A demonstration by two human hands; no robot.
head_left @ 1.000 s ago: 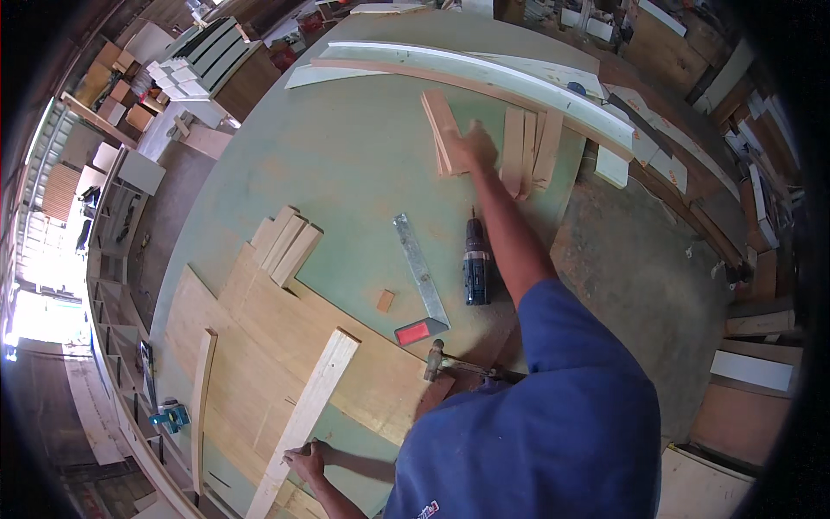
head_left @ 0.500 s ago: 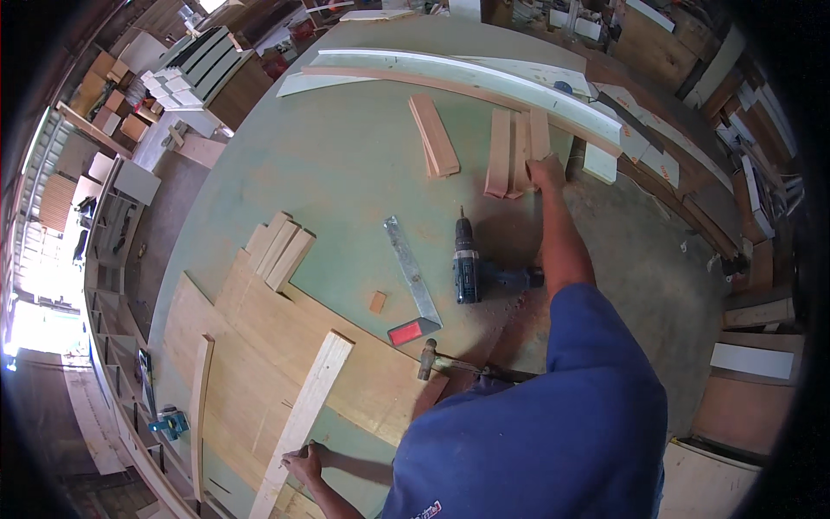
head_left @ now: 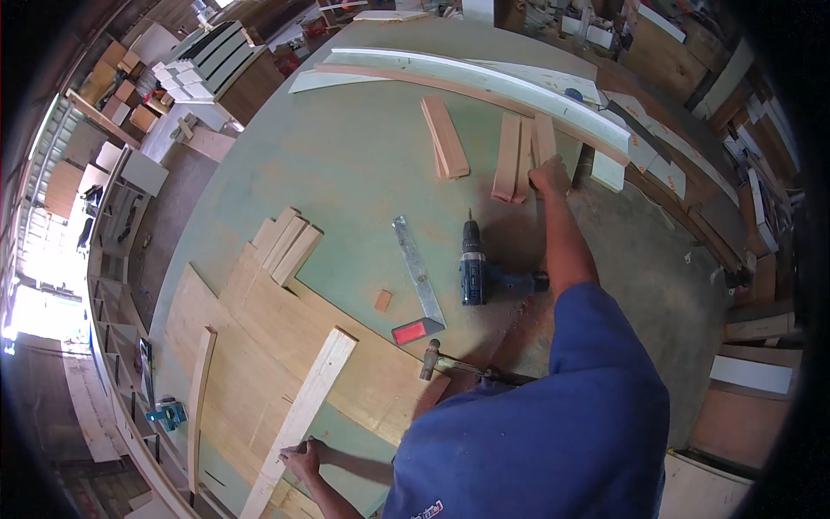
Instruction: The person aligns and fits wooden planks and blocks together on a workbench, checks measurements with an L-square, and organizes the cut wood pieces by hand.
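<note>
On the far right of the table, my right hand (head_left: 551,176) is closed round the near end of a reddish-brown wooden strip (head_left: 544,138). Two similar strips (head_left: 510,156) lie side by side just left of it. My left hand (head_left: 303,458) is at a pale wooden batten (head_left: 313,385) at the lower left. Its fingers are curled against the batten's edge, and a small dark shape shows at the fingertips, too small to name. Beneath the batten are wide plywood sheets (head_left: 233,324). A cordless drill (head_left: 471,272) lies on its side nearer me than the strips.
A try square (head_left: 419,281), a hammer (head_left: 430,359) and a small wood block (head_left: 383,300) lie mid-table. Short wood blocks (head_left: 290,246) sit on the plywood corner; another batten (head_left: 202,402) stands left. More strips (head_left: 445,138) and a long white-edged board (head_left: 484,82) lie farther back.
The whole view has shifted slightly. My right hand stays at the strip, which looks a little apart from its neighbours. My left hand stays at the batten.
</note>
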